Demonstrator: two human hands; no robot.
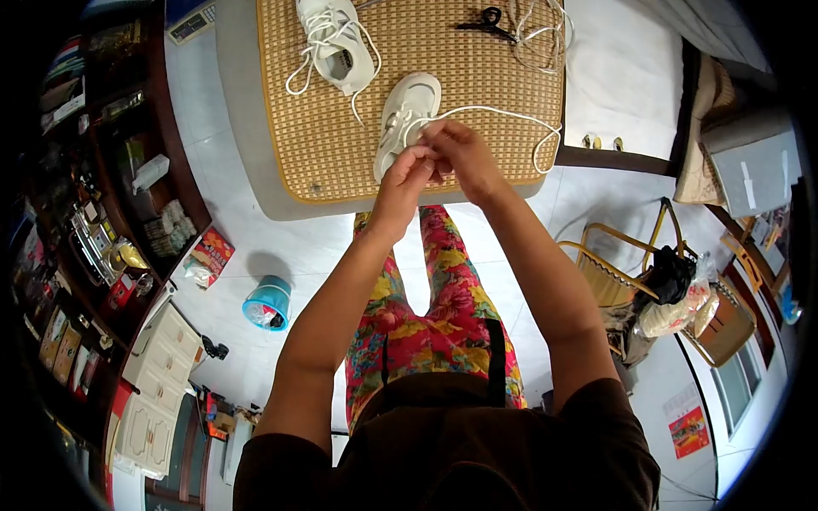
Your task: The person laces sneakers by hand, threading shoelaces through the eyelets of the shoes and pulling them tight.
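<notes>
A white sneaker [411,104] lies on the woven mat, toe pointing away from me, with its lace partly threaded. Over its heel end, my left hand [406,180] and my right hand [460,155] meet with fingertips pinched together at the shoelace [494,110]. The exact grip is partly hidden by the fingers. One long loose stretch of that lace runs right across the mat and curls back near its edge. Farther left sits a second white sneaker [341,53], its laces crossed and their ends hanging loose.
The woven mat [324,162] covers a grey-edged table. A black hair clip [488,24] and a coil of white laces [538,43] lie at its far right. A blue bin [267,300] stands on the floor at left, folding chairs [605,264] with bags at right.
</notes>
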